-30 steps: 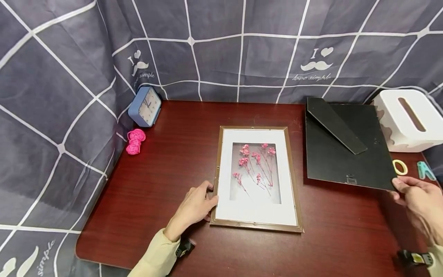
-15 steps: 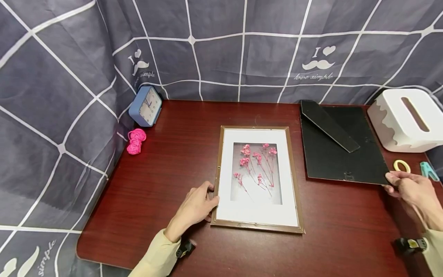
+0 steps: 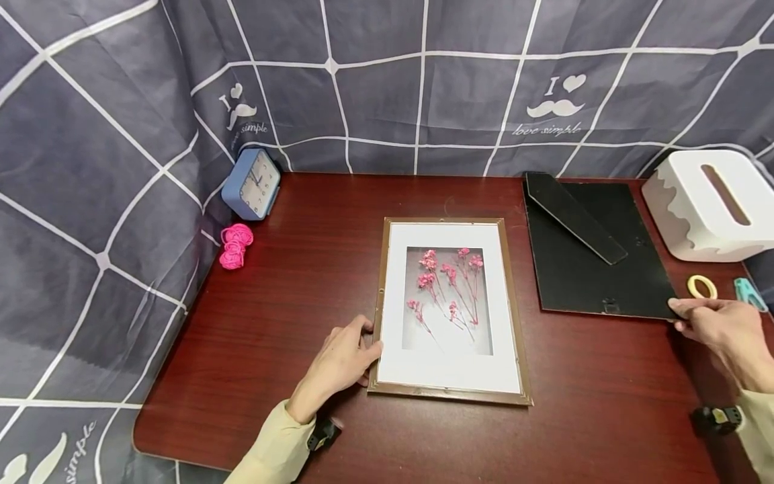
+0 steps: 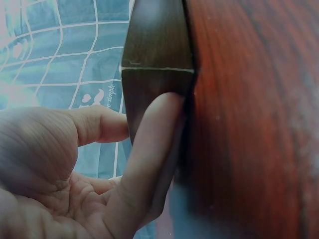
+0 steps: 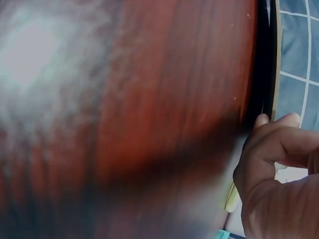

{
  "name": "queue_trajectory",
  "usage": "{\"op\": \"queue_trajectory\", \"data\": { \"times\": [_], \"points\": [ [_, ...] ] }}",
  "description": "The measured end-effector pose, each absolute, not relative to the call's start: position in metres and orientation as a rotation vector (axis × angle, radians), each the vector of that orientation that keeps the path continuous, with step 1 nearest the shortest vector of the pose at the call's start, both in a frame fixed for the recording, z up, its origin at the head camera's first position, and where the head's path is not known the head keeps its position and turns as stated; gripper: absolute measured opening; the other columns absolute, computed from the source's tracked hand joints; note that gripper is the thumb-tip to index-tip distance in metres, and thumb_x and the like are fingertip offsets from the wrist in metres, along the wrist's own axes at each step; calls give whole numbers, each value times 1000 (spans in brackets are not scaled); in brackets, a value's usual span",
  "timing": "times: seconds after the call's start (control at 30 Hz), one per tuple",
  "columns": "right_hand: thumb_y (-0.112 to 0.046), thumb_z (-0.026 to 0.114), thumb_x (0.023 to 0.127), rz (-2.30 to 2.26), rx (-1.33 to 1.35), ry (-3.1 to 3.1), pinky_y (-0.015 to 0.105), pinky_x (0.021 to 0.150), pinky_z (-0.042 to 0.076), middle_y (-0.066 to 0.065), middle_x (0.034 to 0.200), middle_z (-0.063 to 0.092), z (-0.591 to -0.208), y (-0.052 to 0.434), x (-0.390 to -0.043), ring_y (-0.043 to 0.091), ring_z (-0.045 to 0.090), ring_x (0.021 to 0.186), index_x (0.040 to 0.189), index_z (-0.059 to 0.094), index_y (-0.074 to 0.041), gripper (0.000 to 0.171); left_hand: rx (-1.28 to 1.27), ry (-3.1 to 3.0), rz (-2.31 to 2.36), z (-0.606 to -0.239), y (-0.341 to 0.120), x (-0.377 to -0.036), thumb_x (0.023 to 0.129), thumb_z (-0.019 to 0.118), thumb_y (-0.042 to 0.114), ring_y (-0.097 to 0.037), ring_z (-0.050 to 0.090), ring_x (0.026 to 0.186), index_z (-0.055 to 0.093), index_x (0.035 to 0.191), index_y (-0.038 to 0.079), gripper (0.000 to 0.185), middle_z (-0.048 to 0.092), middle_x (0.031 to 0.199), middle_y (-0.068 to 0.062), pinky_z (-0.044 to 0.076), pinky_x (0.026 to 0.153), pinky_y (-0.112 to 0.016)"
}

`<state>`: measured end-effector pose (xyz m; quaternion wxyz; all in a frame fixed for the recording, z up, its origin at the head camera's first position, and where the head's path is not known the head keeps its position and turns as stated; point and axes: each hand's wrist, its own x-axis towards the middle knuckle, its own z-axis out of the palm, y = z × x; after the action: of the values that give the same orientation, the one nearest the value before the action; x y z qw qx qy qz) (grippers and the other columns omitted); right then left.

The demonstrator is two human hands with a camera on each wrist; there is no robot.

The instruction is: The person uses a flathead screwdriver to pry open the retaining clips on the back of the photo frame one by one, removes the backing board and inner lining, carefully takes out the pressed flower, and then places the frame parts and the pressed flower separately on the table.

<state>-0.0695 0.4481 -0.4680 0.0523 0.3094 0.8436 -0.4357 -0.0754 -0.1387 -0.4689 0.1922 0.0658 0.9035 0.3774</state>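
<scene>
The right hand [image 3: 719,331] pinches the black backing board's [image 3: 595,269] near corner at the desk's [image 3: 290,296] right edge; left hand [image 3: 340,363], fingers relaxed, steadies the picture frame [image 3: 449,390] mid-desk. A corner pinch could let the board slip.

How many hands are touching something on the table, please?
2: the left hand touches the frame at its left edge; the right hand pinches the black backing board at its near right corner.

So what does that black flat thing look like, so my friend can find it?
Look at the dark red table, then right of the picture frame with pink flowers. The black backing board lies flat between that frame and the white tissue box, its near corner pinched by the right hand. Only it has a slanted black stand strip across it.
</scene>
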Motion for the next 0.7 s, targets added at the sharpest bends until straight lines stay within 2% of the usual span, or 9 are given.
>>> {"op": "queue_trajectory", "data": {
  "times": [0.07,0.17,0.27,0.5,0.6,0.7],
  "points": [
    [-9,47,107,-1286,939,2587,11,54,47,-44,60,51,-468,446,-69,-14,50,60,64,57,-49,60,205,2544,1073,-467,-139,-74,102,67,24,-7,65,42,63,132,-1,39,65,66,2,56,59,-28],
    [-21,54,110,-1190,945,2633,12,53,46,-36,53,54,-466,443,-69,-10,54,53,61,59,-46,56,213,2555,1067,-467,-139,-74,102,67,24,-7,64,42,63,131,-1,38,65,65,3,56,60,-27],
    [-30,58,111,-1050,931,2697,12,53,42,-30,48,54,-462,441,-69,-8,55,49,62,65,-34,49,212,2559,1063,-470,-140,-75,102,68,25,-5,64,42,63,131,1,37,65,67,4,57,60,-26],
    [-27,57,109,-862,934,2752,19,49,42,-28,44,53,-456,437,-76,-8,54,43,78,72,-5,41,199,2559,1088,-469,-141,-76,102,69,25,-5,64,41,64,129,4,35,63,68,3,57,61,-27],
    [-28,57,109,-784,928,2745,24,48,43,-24,43,55,-454,439,-78,-5,55,45,79,72,-2,43,207,2571,1085,-467,-141,-75,101,69,24,-6,64,41,64,130,3,36,63,68,2,57,62,-29],
    [-25,57,110,-716,882,2748,25,48,45,-16,45,60,-452,441,-80,1,57,48,82,71,5,43,198,2592,1040,-475,-141,-77,101,68,26,-4,63,41,64,131,6,36,63,66,5,57,64,-25]
  ]
}}
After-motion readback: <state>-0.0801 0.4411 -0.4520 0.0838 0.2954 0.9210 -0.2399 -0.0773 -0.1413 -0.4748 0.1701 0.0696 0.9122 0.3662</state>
